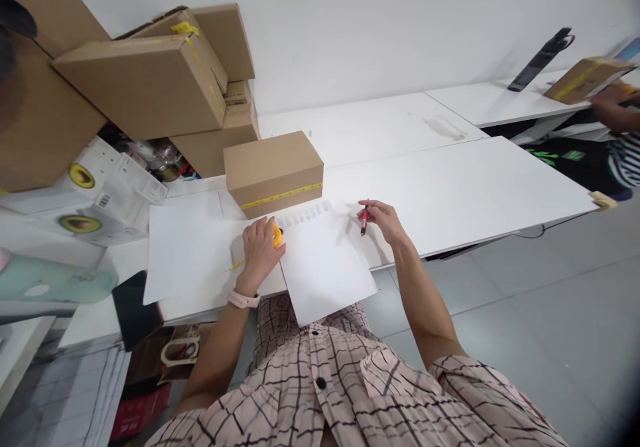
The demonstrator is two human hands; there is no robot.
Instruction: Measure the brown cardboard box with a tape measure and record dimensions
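My left hand is closed around a small rounded yellow object with a black part, mostly covered by my fingers. It is at the left edge of a white sheet of paper, which has small printed rows along its far edge and hangs over the table's front edge. Partly under my left hand is a small cardboard piece with a yellow strip. My right hand grips a red and black pen, tip down, just right of the sheet. Beyond the paper stands a closed cardboard box with yellow tape.
More blank paper lies to the left, beside a black flat item and a green bottle. Large cardboard boxes are piled at the back left. Far right, another person's hand is at a taped box, near a dark bottle.
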